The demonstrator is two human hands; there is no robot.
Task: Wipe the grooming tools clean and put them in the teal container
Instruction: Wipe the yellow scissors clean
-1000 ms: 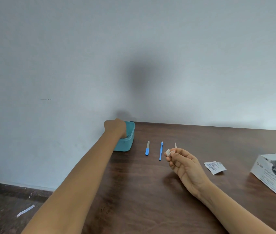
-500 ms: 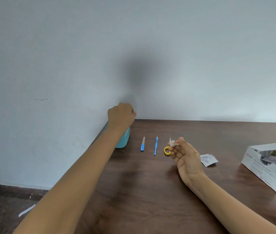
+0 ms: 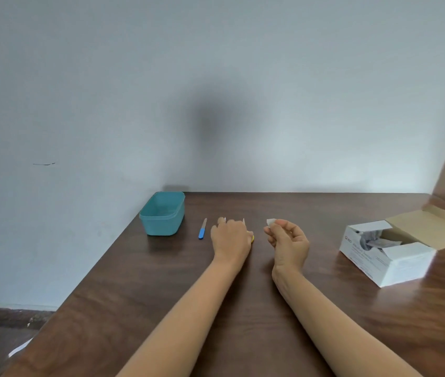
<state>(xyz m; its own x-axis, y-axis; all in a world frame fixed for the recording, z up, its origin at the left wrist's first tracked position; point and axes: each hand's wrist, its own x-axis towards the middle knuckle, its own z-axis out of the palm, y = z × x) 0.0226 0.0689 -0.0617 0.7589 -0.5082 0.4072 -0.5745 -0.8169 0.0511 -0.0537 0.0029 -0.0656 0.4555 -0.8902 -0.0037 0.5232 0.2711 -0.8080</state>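
Observation:
The teal container point(image 3: 173, 225) stands at the table's far left corner; I cannot make out anything inside it. Just right of it lies a nail file with a blue handle point(image 3: 202, 229). My left hand point(image 3: 230, 240) is down on the table beside the file, fingers curled over a yellow-handled tool point(image 3: 252, 238). Only the yellow edge and a metal tip show. The blue-handled tool is almost wholly hidden under that hand. My right hand point(image 3: 288, 240) hovers close by on the right, pinching a small white wipe point(image 3: 270, 221).
An open white cardboard box point(image 3: 387, 251) of wipe packets sits at the right. The dark wooden table point(image 3: 161, 295) meets the pale wall at the back and drops off at its left edge to a dark floor with a white scrap point(image 3: 20, 349).
My left hand has left the teal container and come right and down onto the tools between the file and my right hand. The right hand still holds the wipe.

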